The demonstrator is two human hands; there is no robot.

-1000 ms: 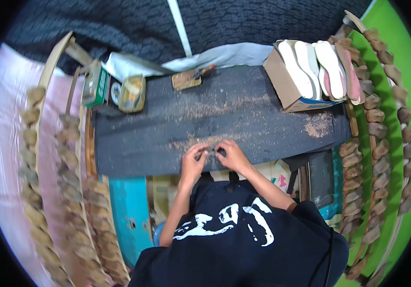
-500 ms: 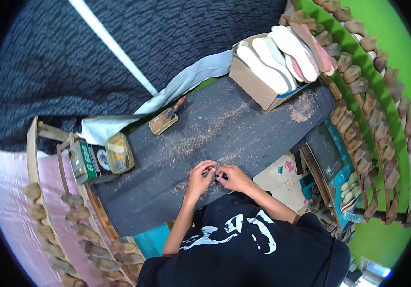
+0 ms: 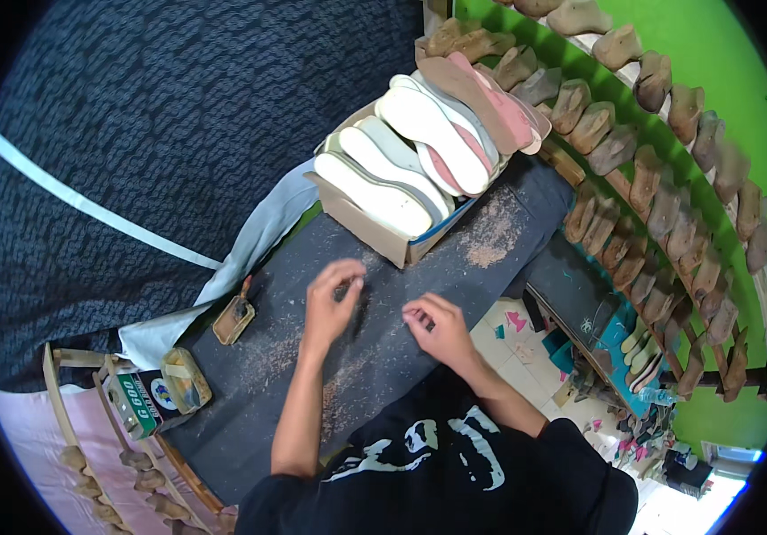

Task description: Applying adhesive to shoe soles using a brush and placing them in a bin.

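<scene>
My left hand (image 3: 332,308) hovers over the dark covered table (image 3: 290,254), fingers loosely curved and apart from the thumb. Nothing shows in it, and its fingertips are slightly blurred. To its right, my right hand (image 3: 444,332) is above the table's near side, thumb and fingers curled together. Whatever it may hold is hidden. Beyond both hands stands a cardboard box (image 3: 361,221) filled with shoe soles; white soles (image 3: 370,192) lie in front and pink soles (image 3: 504,111) stick out at the back right.
Shavings (image 3: 490,236) litter the table. A small tray (image 3: 234,321) with a brush, a cut-open yellowish container (image 3: 185,379) and a green-and-black can (image 3: 138,401) sit at the left. Racks of wooden shoe lasts (image 3: 647,183) line the right; more lasts hang lower left.
My hands were close together near the table's front edge; now they are apart and farther forward, the left more so. The view has shifted, bringing the box of soles nearer.
</scene>
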